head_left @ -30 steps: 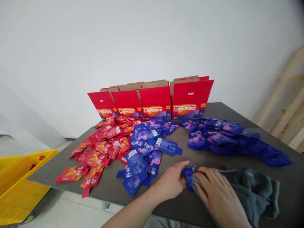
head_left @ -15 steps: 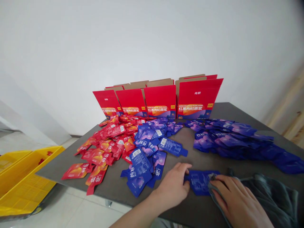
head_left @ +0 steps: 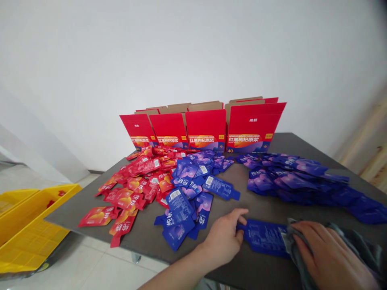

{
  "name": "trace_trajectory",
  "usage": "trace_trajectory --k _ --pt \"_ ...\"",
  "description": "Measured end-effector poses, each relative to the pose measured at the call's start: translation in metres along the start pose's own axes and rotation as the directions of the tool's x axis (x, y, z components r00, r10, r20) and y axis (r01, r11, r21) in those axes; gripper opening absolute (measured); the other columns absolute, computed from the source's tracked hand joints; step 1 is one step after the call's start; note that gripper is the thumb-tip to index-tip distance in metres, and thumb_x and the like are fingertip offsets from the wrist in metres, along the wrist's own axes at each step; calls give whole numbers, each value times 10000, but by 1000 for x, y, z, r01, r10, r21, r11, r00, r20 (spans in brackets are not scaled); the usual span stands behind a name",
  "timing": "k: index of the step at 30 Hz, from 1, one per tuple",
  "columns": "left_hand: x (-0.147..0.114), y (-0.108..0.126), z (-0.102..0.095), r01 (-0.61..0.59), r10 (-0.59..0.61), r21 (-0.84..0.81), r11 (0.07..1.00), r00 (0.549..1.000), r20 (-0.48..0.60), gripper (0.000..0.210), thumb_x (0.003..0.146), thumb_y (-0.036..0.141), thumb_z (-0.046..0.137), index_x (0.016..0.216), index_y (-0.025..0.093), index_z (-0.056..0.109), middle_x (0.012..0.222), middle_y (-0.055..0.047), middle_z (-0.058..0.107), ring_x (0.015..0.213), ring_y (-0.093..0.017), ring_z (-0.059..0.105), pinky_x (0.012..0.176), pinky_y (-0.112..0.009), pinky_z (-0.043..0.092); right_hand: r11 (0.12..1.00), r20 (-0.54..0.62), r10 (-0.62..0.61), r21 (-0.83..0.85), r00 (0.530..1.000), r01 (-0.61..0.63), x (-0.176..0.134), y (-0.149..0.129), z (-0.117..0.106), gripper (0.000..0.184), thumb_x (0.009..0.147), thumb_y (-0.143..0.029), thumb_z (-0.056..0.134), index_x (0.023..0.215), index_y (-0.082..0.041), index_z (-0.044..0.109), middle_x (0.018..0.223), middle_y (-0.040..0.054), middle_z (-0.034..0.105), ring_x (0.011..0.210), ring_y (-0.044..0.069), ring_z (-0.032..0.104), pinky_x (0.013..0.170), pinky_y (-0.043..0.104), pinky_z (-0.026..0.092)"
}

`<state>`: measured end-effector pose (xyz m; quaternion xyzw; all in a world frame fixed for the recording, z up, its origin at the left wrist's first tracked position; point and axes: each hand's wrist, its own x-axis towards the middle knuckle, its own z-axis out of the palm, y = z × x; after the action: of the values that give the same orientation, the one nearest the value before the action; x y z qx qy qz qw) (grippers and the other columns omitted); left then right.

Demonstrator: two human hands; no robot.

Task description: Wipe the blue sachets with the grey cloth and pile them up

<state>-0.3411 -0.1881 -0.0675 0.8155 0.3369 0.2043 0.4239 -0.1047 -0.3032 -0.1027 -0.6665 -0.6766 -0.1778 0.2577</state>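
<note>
A blue drink pouch (head_left: 264, 237) lies flat on the dark table, its text side up. My left hand (head_left: 226, 233) pinches the pouch's narrow spout end between thumb and fingers. Over the pouch's right end, my right hand (head_left: 326, 249) grips a bunched grey-green cloth (head_left: 298, 245) that touches the pouch; part of the cloth trails off to the right beneath the hand. To the left of my left hand sits a loose heap of blue pouches (head_left: 181, 205), some face up, some showing barcodes. Farther right, more blue pouches (head_left: 290, 177) lie overlapped in a long pile.
Red pouches (head_left: 130, 197) are heaped on the left of the table (head_left: 232, 209). Open red cartons (head_left: 205, 125) stand in a row along the back, near the white wall. A yellow crate (head_left: 36, 245) with red items inside stands on the floor at left.
My right hand and the cloth have slid right along the pouch, uncovering more of its printed side. My left hand keeps hold of the spout end, shifted only slightly.
</note>
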Motion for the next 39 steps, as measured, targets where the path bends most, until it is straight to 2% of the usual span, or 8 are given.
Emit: trace_trajectory --k 3,8,17,23,26,30,34,39 --pt "1 1 2 -25 25 -3 1000 1000 6 647 778 13 554 1380 247 530 1151 2 701 1061 -170 672 1021 -326 497 982 49 -178 -63 983 181 16 -40 5 247 962 -221 468 1112 -216 665 1100 66 704 1034 234 635 926 412 487" --pt "3 -1 4 -16 16 20 1000 1000 22 648 784 22 554 1386 263 533 1166 0 706 1076 -172 672 1041 -340 492 974 135 -164 -132 977 182 23 -71 22 254 905 -102 521 1060 -217 687 1064 46 701 969 233 638 806 411 500" --pt "3 -5 5 -19 19 8 1000 1000 6 652 785 31 564 1396 258 537 1127 0 709 1047 -177 672 1025 -351 496 992 48 -110 -51 993 112 7 -25 20 222 950 -266 513 1089 -221 680 1072 53 712 1005 234 643 858 416 503" --pt "3 -1 2 1 -2 -30 1000 1000 -18 616 779 16 583 1357 228 577 1126 -8 702 1016 -172 664 1026 -342 487 996 136 15 -85 991 -4 -24 31 16 272 966 -374 493 1111 -202 645 1064 80 708 975 265 660 903 473 500" --pt "3 0 1 4 -4 -33 999 1000 -25 618 778 9 574 1363 209 573 1112 -17 696 1005 -171 659 1023 -336 485 992 118 29 -121 993 -15 -24 36 11 327 974 -423 486 1160 -185 612 1068 99 701 971 270 661 901 468 494" --pt "3 -1 3 -16 15 -34 999 999 -45 609 776 8 570 1359 185 576 1113 -28 682 1040 -172 646 1033 -328 477 989 -4 -114 -93 993 113 -8 4 -1 289 1000 -421 444 1128 -217 603 1024 60 707 942 215 664 899 384 472" --pt "4 -2 4 -31 30 -23 999 999 -40 615 767 4 571 1358 172 585 1113 -40 678 1053 -181 638 1040 -332 472 945 -98 -322 28 942 326 12 -44 -11 187 1005 -296 420 1042 -270 602 935 -32 725 879 134 667 853 285 442" --pt "6 -5 4 -38 38 -5 999 999 -20 621 764 11 578 1363 171 600 1125 -55 682 1078 -201 635 1044 -345 472 947 -74 -315 36 946 319 19 -66 -8 242 934 -130 381 935 -271 577 847 -41 686 773 142 637 773 309 413"
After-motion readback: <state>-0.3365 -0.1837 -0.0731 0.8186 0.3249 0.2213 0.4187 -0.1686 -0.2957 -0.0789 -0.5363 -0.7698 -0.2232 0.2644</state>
